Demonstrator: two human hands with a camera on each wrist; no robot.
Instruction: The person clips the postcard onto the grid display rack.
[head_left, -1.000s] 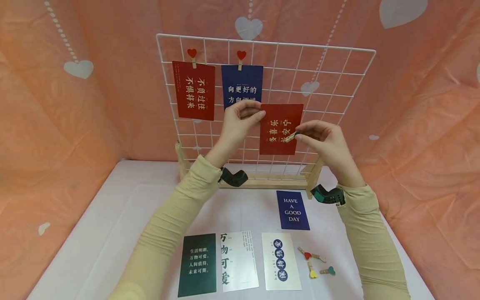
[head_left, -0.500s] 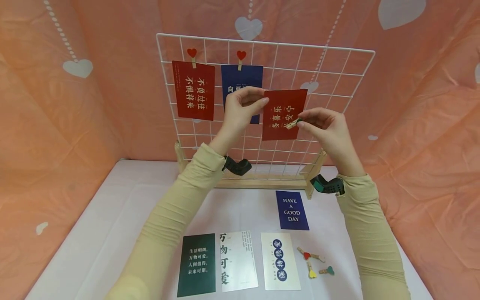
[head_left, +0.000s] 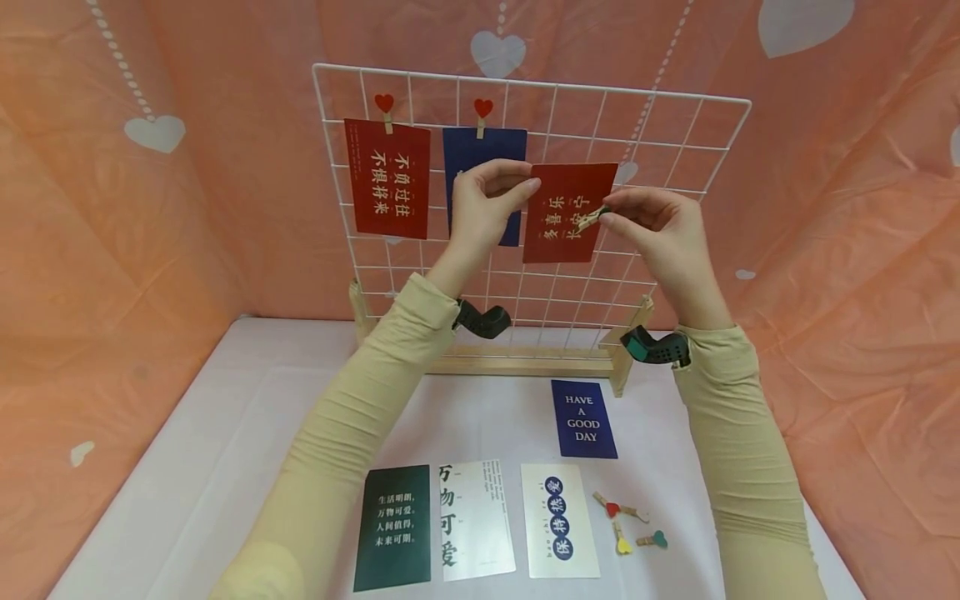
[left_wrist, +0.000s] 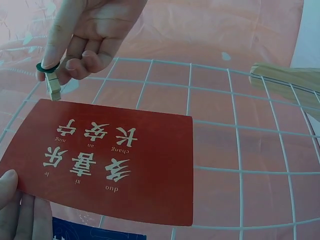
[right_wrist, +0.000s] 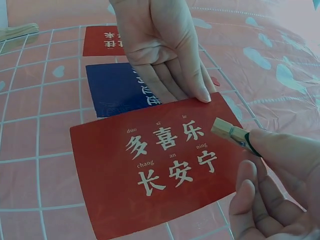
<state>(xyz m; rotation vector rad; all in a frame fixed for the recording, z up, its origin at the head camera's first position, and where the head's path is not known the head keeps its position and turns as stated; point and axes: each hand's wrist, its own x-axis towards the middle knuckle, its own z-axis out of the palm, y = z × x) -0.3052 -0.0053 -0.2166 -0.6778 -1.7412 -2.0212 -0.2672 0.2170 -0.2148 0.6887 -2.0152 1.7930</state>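
My left hand (head_left: 486,200) pinches a red card (head_left: 566,237) by its upper left edge, thumb in front. The card is in front of the white wire grid (head_left: 630,108), right of a hanging blue card (head_left: 480,146) that the hand partly covers. Between the thumb and fingers of my right hand (head_left: 663,233) is a small wooden clothespin (right_wrist: 231,132) with a dark green end. It points at the red card's face in the head view; in the left wrist view the clothespin (left_wrist: 53,86) looks just off the card's edge.
Another red card (head_left: 387,179) hangs at far left under a red-heart clothespin (head_left: 385,107). On the white table lie a blue card (head_left: 585,419), a green card (head_left: 393,562), two white cards (head_left: 480,521) and several clothespins (head_left: 622,537). A wooden base (head_left: 525,367) holds the grid.
Both hands have risen, lifting the red card and the clothespin higher in front of the grid. The left hand now covers more of the hanging blue card's lettering.
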